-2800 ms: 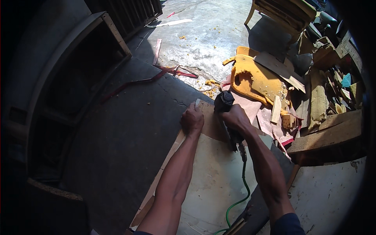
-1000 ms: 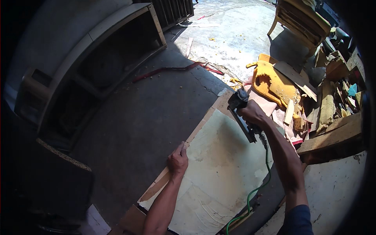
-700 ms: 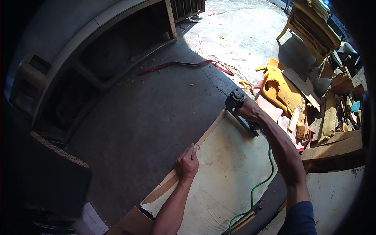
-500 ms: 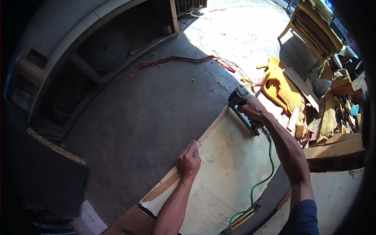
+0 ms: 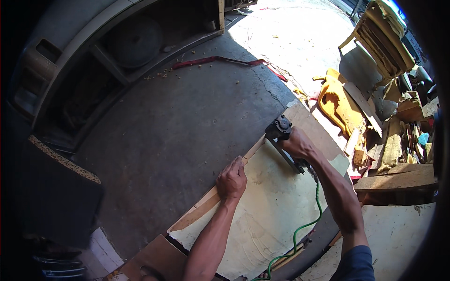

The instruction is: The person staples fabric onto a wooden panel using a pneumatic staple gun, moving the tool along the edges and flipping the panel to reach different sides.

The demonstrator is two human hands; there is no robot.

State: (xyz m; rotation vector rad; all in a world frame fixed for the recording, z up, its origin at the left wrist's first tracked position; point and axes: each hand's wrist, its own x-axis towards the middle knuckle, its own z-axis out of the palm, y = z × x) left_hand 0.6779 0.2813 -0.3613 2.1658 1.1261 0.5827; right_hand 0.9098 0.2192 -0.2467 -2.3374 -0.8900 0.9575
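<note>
My left hand (image 5: 232,180) is closed over a narrow wooden strip (image 5: 202,206) along the left edge of a pale, stained panel (image 5: 260,201), its fingers curled at the edge. Farther up that edge, my right hand (image 5: 298,144) grips a dark air-powered staple or nail gun (image 5: 280,127). The tool's nose is over the strip and its long lower rail slants across the panel. A green coiled air hose (image 5: 297,232) runs from the tool's rear down toward the lower edge of view. My palm hides part of the tool's handle.
Dark open shelving (image 5: 115,63) stands at the far left. A red strap (image 5: 218,60) lies on the concrete floor (image 5: 178,126). Right of the panel are torn yellow foam (image 5: 338,100), wood scraps (image 5: 391,143) and a worn chair part (image 5: 382,42). A brown flat piece (image 5: 311,126) lies beyond the panel.
My right hand has drawn the tool nearer and left along the panel's edge, toward my left hand. The left hand stays on the strip. The brown piece beyond now shows plainly.
</note>
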